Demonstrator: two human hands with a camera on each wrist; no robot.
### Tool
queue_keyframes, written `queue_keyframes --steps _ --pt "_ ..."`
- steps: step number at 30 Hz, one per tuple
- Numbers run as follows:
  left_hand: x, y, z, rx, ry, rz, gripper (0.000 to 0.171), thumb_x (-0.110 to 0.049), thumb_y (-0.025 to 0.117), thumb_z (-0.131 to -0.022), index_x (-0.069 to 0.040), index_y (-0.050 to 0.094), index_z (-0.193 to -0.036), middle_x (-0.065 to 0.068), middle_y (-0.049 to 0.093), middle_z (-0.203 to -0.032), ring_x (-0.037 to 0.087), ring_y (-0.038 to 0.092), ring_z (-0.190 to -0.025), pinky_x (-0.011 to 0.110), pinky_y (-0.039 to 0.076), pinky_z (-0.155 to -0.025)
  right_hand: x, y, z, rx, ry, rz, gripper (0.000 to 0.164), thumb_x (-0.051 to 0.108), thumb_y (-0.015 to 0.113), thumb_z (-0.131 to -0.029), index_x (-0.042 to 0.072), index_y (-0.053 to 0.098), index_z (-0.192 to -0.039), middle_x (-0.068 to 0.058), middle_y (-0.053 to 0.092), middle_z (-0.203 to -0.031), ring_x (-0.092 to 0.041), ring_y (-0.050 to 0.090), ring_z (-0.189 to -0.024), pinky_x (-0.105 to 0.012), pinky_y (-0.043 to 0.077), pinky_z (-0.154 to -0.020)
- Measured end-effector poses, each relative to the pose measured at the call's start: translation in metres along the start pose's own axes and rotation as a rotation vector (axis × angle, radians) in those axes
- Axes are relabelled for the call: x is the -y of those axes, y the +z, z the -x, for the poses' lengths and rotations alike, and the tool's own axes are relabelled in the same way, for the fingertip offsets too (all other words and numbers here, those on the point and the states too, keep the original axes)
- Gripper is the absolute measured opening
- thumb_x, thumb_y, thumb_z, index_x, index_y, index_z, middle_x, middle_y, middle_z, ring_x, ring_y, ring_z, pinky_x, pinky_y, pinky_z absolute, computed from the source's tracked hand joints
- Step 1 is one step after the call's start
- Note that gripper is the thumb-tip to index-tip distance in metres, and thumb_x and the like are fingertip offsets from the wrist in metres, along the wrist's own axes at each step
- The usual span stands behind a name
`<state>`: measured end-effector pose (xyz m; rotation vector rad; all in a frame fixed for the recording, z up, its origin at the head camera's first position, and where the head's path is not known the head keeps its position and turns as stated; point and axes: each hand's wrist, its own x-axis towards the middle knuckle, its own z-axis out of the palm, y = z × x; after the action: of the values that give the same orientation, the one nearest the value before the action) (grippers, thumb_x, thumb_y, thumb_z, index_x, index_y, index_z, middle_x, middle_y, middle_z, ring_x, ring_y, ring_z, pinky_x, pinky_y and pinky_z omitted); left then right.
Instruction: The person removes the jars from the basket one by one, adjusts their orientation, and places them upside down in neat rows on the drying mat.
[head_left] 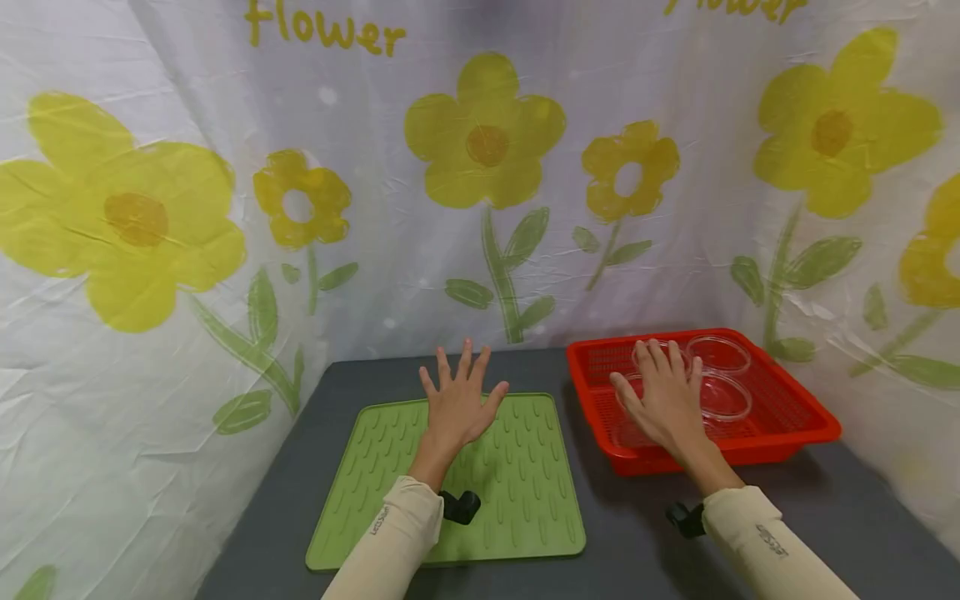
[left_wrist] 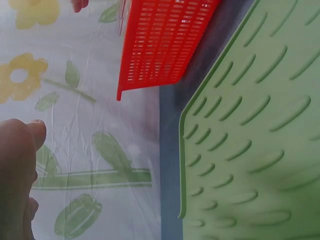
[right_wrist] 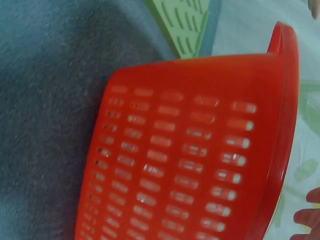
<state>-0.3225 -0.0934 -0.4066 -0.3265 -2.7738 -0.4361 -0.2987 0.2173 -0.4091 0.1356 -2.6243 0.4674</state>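
My left hand (head_left: pixel 453 408) is held over the green ridged mat (head_left: pixel 517 508), its fingers straight and spread, with nothing in them. Over the near left part of a red plastic basket (head_left: pixel 813 427), my right hand (head_left: pixel 666 404) hovers with extended fingers and holds nothing. Several clear round shallow dishes, such as this dish (head_left: pixel 723 398), lie inside the basket, and the right hand partly hides some of them. In the left wrist view the left thumb side (left_wrist: pixel 17 165) shows at the edge. The right wrist view has fingertips (right_wrist: pixel 311 217) beside the basket's rim.
The mat lies flat on a dark grey table (head_left: pixel 300 475), left of the basket. A white curtain (head_left: pixel 375 292) printed with yellow flowers stands behind the table and along both sides. Black wrist cameras (head_left: pixel 461 507) are strapped under both sleeves.
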Motion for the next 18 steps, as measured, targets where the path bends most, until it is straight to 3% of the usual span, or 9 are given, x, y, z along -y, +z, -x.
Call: queue_keyframes --steps 8,18 --pt "-0.007 0.004 0.001 0.025 0.003 0.013 0.068 -0.066 0.033 -0.095 -0.038 0.015 -0.155 -0.003 0.007 -0.164 0.048 -0.005 -0.147 0.073 0.002 -0.113 -0.013 -0.003 0.005 -0.055 0.001 -0.024 0.075 0.054 0.047 -0.095 0.003 0.034 -0.149 -0.024 0.035 -0.151 -0.046 0.018 -0.143 -0.070 0.001 -0.114" --pt "-0.013 0.011 0.002 -0.017 0.027 0.023 0.066 -0.065 0.034 -0.096 -0.036 0.022 -0.154 -0.002 0.016 -0.163 0.053 0.010 -0.145 0.073 0.014 -0.112 -0.027 -0.005 0.014 -0.061 0.010 -0.019 0.080 0.057 0.053 -0.091 -0.001 0.039 -0.144 -0.026 0.040 -0.147 -0.046 0.023 -0.140 -0.071 0.004 -0.113"
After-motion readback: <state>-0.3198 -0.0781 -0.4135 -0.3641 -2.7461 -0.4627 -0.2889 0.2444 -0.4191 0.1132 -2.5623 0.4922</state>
